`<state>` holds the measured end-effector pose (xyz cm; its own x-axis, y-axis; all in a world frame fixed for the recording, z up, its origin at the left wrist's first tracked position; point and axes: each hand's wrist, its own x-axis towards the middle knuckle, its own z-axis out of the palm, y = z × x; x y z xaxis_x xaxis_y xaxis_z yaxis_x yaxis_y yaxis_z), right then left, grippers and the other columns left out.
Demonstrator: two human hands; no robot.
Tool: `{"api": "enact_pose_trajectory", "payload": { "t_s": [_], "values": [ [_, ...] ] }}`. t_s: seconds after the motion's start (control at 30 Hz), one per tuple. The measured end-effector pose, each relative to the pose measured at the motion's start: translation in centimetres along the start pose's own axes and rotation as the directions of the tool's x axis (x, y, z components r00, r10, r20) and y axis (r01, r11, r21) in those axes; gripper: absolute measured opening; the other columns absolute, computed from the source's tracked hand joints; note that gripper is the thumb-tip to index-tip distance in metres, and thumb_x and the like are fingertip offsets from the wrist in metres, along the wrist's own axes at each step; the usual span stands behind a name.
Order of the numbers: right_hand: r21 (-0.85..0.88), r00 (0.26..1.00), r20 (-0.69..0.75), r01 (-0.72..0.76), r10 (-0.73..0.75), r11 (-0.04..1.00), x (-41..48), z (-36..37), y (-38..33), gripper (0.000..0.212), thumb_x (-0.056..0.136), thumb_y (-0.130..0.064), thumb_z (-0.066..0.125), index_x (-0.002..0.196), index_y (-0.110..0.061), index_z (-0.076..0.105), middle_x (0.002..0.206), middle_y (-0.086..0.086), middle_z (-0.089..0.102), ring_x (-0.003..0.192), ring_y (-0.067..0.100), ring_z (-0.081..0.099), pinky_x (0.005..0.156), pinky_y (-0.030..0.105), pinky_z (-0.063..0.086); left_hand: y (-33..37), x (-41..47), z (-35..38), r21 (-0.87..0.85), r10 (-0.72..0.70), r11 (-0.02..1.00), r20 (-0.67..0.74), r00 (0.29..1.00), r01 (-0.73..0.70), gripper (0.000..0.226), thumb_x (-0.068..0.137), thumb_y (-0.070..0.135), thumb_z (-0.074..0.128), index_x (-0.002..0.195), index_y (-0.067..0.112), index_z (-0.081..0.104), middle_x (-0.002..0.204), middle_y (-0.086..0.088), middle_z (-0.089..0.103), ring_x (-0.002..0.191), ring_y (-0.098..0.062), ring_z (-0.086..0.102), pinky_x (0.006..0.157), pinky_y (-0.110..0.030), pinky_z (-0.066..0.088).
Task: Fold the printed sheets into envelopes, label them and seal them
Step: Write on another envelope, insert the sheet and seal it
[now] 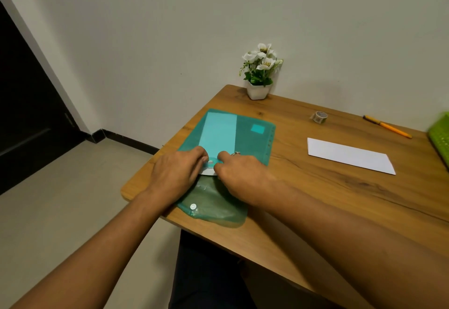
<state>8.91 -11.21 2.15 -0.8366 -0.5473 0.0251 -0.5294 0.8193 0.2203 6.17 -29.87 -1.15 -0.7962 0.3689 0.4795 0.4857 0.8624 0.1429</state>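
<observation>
Wooden bench (315, 211) against a plain wall carries a green translucent folder (252, 143) at its left end, with its flap (218, 211) open toward the person and its long axis running away from them. The left hand (175, 172) curls its fingers onto the folder mouth; just right of it a white edge of the printed sheet (208, 171) protrudes, and the right hand (243, 175) has its grip pinched on that edge. Withdrawal should therefore run toward the person along that axis, right hand leading; a folded white sheet (349, 155) lies well apart to the right.
</observation>
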Motion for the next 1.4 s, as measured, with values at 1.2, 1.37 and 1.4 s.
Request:
{"api": "enact_pose_trajectory", "payload": {
  "t_s": [1.2, 1.37, 1.4],
  "values": [
    [0.972, 0.876, -0.216, 0.149, 0.431, 0.184, -2.9, -5.8, 4.0, 0.016, 0.102, -0.018, 0.065, 0.114, -0.013, 0.075, 0.107, 0.004, 0.079, 0.099, 0.019, 0.075, 0.087, 0.045, 0.062, -1.8, 1.5, -1.3, -0.292, 0.068, 0.955, 0.399, 0.914, 0.056, 0.052, 0.087, 0.084, 0.048, 0.110, 0.044, 0.073, 0.097, 0.027, 0.070, 0.089, -0.001, 0.064, 0.073, -0.035, 0.054],
    [0.927, 0.719, -0.367, 0.337, 0.590, 0.165, -2.8, -8.8, 6.7, 0.016, 0.101, -0.015, 0.066, 0.102, -0.001, 0.075, 0.098, 0.014, 0.078, 0.086, 0.028, 0.076, 0.071, 0.040, 0.063, -2.4, 2.9, -2.2, -0.343, 0.030, 0.918, 0.564, 0.825, 0.201, 0.077, 0.081, 0.093, 0.038, 0.122, 0.038, 0.074, 0.126, 0.021, 0.070, 0.113, 0.004, 0.063, 0.104, -0.038, 0.051],
    [0.919, 0.694, -0.385, 0.348, 0.609, 0.185, -2.8, -8.9, 7.3, 0.019, 0.101, -0.017, 0.067, 0.102, 0.000, 0.075, 0.097, 0.017, 0.077, 0.085, 0.033, 0.075, 0.071, 0.047, 0.063, -2.3, 3.1, -2.4, -0.349, 0.011, 0.906, 0.582, 0.813, 0.238, 0.080, 0.079, 0.094, 0.036, 0.120, 0.037, 0.075, 0.125, 0.019, 0.071, 0.113, 0.003, 0.063, 0.106, -0.037, 0.049]
  ]
}}
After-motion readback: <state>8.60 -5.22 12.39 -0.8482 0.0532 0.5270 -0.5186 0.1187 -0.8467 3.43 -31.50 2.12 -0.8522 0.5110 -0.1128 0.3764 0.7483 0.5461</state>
